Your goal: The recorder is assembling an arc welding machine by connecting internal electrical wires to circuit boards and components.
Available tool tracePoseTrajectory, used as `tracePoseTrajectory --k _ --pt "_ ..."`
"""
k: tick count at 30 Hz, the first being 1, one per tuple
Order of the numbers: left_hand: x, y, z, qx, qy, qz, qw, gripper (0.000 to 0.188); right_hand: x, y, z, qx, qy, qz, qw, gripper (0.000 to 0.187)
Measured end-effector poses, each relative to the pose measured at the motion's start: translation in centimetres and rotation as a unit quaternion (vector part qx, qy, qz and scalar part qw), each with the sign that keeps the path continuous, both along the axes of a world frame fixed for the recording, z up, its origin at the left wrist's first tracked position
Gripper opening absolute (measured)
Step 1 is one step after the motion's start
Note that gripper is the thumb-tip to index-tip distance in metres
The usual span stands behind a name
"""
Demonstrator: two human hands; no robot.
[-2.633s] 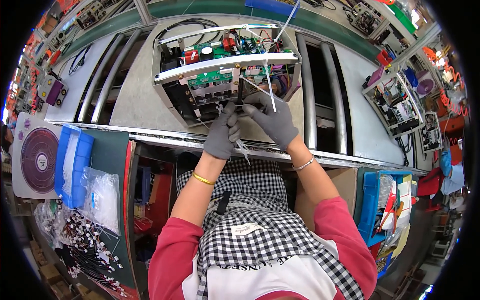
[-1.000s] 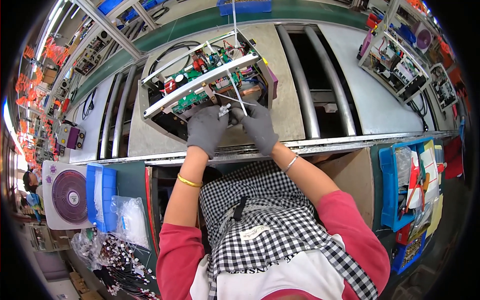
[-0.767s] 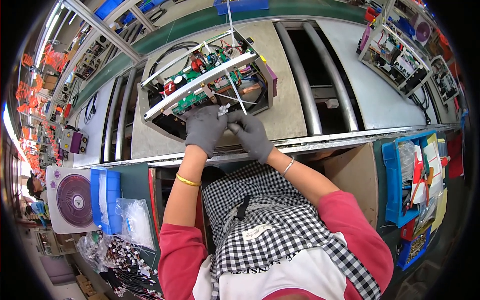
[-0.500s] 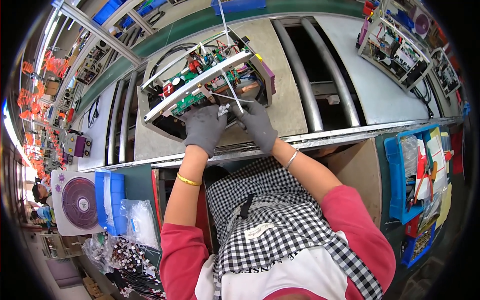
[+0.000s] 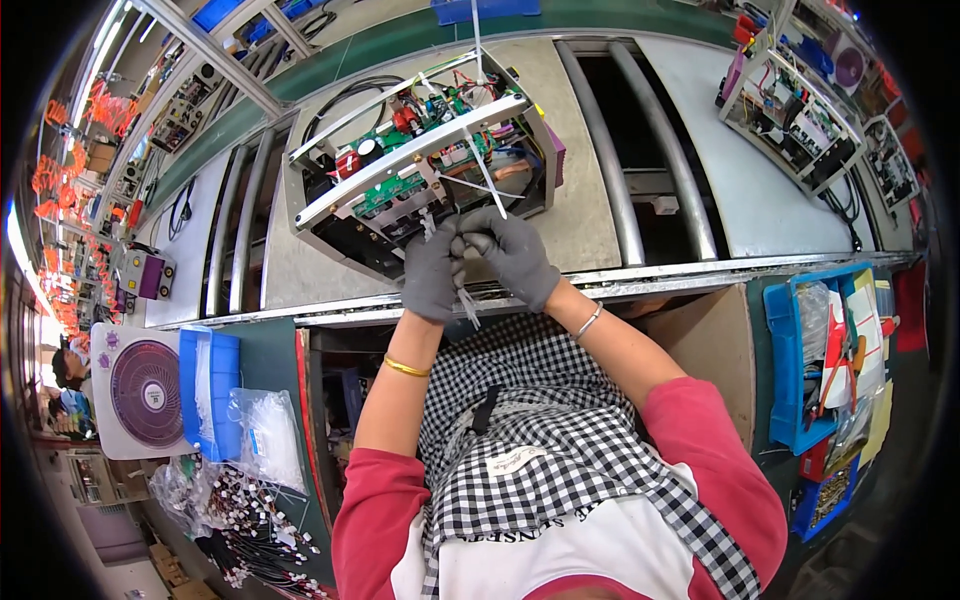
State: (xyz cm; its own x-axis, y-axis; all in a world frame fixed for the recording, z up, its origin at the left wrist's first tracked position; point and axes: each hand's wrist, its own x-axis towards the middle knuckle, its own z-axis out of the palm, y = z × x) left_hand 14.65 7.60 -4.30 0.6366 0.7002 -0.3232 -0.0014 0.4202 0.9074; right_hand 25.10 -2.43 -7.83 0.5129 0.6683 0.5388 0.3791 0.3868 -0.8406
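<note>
Bundle of thin white plastic strips (image 5: 468, 308) at frame centre, clamped in left gray-gloved hand (image 5: 430, 278), ends splayed; should be light, springy, best held mid-length. Right gray-gloved hand (image 5: 518, 262) meets the left; can't tell if its grip holds anything. Beyond, upper centre: open silver metal-framed chassis (image 5: 430, 153), green circuit board (image 5: 388, 196) exposed; likely heavy, fragile inside, lift by rails (image 5: 375, 182).

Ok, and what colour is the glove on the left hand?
The glove on the left hand is grey, seen best in the head view.
</note>
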Motion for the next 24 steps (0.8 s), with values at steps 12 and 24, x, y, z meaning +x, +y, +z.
tracePoseTrajectory --k 12,24 --pt "0.8 1.0 -2.7 0.234 0.053 0.003 0.971 0.027 1.3 -0.3 -1.0 -0.114 -0.15 -0.009 0.982 0.013" --pt "0.9 0.8 -2.4 0.294 0.053 0.028 0.954 0.042 1.0 -0.1 0.1 -0.115 -0.094 0.008 0.989 0.02"
